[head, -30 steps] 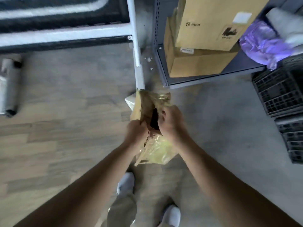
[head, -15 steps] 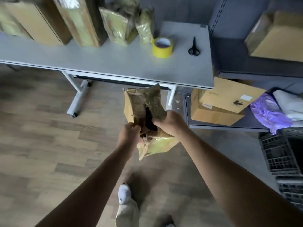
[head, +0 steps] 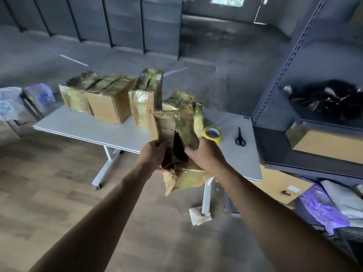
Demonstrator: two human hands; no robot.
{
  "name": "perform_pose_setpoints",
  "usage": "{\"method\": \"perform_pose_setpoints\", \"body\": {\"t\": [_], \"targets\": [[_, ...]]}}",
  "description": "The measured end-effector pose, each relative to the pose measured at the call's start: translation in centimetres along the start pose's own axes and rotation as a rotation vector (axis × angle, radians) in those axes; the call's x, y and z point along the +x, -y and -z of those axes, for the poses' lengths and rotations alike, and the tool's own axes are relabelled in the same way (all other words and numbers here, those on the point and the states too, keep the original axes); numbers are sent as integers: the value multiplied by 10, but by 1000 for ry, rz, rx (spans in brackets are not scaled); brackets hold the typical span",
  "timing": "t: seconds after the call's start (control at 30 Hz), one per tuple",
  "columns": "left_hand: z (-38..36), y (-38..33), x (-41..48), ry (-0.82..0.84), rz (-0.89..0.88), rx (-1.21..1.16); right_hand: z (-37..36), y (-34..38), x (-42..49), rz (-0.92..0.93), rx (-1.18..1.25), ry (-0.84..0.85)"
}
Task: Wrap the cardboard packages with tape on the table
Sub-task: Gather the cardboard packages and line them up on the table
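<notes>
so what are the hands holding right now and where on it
Both hold one crumpled, tape-wrapped cardboard package: left hand grips its lower left edge, right hand its lower right side, either side of a dark tear.

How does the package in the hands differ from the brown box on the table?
The held package is crumpled and torn open; the brown box has square, intact sides. The left hand and right hand grip the held package in the air; the brown box stands on the table. Both are cardboard with yellowish tape.
</notes>
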State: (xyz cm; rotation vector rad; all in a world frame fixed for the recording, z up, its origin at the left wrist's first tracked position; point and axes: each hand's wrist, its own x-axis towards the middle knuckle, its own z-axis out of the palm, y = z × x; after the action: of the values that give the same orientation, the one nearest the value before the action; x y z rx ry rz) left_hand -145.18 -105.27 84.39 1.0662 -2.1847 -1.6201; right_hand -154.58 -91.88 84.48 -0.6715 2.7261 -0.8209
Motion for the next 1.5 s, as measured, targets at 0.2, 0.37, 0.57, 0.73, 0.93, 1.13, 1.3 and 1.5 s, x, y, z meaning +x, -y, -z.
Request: {"method": "perform_pose_setpoints", "body": {"t": [0.2,0.37,0.57,0.73,0.93,1.13,1.3,1.5], "targets": [[14,-24,43,246,170,-2,27,14,36,27,-76,29],[17,-24,74,260,235,37,24,22,70,77,-156,108],[24,-6,122,240,322,-41,5,33,131,195,-224,300],[14,3,165,278,490,-27,-20,36,208,250,-320,446],[0,4,213,310,598,161,-48,33,281,313,-392,544],[18,-16,246,532,539,478,-56,46,324,448,-437,602],[52,-49,291,352,171,388,-45,70,345,338,-350,639],[110,-41,366,-192,-284,798,-50,120,361,153,36,524]]}}
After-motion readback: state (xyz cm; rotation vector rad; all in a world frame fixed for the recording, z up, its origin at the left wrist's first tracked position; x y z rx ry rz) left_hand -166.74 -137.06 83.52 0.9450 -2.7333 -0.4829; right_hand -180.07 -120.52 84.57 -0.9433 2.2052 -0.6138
